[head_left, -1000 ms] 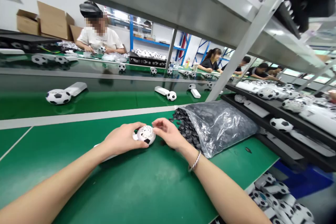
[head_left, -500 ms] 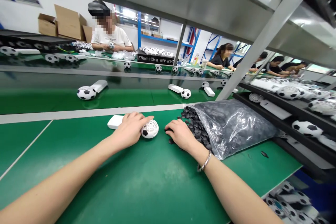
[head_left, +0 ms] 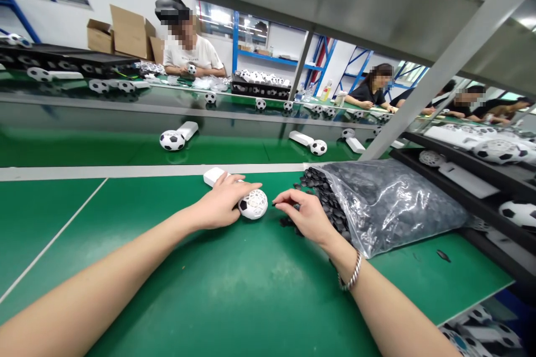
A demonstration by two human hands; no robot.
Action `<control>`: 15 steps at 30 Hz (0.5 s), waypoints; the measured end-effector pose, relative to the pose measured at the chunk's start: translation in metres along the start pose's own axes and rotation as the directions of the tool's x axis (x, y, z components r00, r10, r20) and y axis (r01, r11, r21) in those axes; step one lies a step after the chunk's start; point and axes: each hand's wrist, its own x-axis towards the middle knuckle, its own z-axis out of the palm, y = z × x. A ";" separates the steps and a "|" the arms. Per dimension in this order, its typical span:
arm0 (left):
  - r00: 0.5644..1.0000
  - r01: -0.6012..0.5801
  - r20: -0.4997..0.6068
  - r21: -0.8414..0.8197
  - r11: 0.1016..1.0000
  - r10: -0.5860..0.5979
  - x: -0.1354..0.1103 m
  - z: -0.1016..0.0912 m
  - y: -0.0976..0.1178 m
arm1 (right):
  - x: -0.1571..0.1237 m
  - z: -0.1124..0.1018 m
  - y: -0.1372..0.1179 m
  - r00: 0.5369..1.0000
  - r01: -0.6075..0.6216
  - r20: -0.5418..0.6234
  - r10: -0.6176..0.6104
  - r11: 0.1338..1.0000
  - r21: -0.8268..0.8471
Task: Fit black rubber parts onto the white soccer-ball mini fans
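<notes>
The openwork white ball (head_left: 256, 203) lies on the green surface (head_left: 230, 290), its handle (head_left: 213, 176) extending to the far left. Your left grip (head_left: 218, 201) is curled partly closed over the ball's left side, holding it. Your right grip (head_left: 307, 212), just right of the ball and apart from it, is pinched closed on a small black piece (head_left: 274, 204). Farther right of the ball, black chips (head_left: 330, 198) spill from a clear bag (head_left: 402, 206). Beyond the ball lie patched balls (head_left: 318, 147).
</notes>
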 end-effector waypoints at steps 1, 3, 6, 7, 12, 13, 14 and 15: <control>1.000 -0.004 0.011 -0.024 1.000 0.004 -0.001 -0.001 0.001 | -0.001 0.001 -0.004 0.999 0.034 0.006 -0.034 0.999 0.023; 1.000 0.011 0.019 -0.057 0.998 -0.009 -0.001 -0.002 0.003 | -0.002 0.004 -0.009 0.992 0.120 0.023 -0.120 0.993 0.013; 0.998 0.057 -0.002 -0.075 0.996 -0.057 0.000 0.000 0.008 | -0.001 0.010 -0.013 0.967 0.249 0.064 -0.245 0.966 -0.068; 0.997 0.074 -0.012 -0.077 0.994 -0.075 0.001 0.001 0.010 | -0.001 0.012 -0.014 0.957 0.286 0.084 -0.280 0.954 -0.087; 0.989 0.125 -0.073 -0.084 0.989 -0.131 0.004 0.005 0.017 | -0.001 0.024 -0.016 0.953 0.301 0.044 -0.299 0.953 -0.041; 0.988 0.122 -0.083 -0.087 0.989 -0.129 0.004 0.005 0.017 | -0.001 0.026 -0.017 0.966 0.260 0.005 -0.260 0.965 -0.018; 0.988 0.119 -0.092 -0.089 0.989 -0.127 0.003 0.006 0.017 | -0.001 0.027 -0.018 0.976 0.218 -0.026 -0.218 0.976 0.004; 0.987 0.119 -0.100 -0.090 0.989 -0.127 0.003 0.007 0.016 | -0.002 0.028 -0.019 0.982 0.185 -0.050 -0.184 0.983 0.019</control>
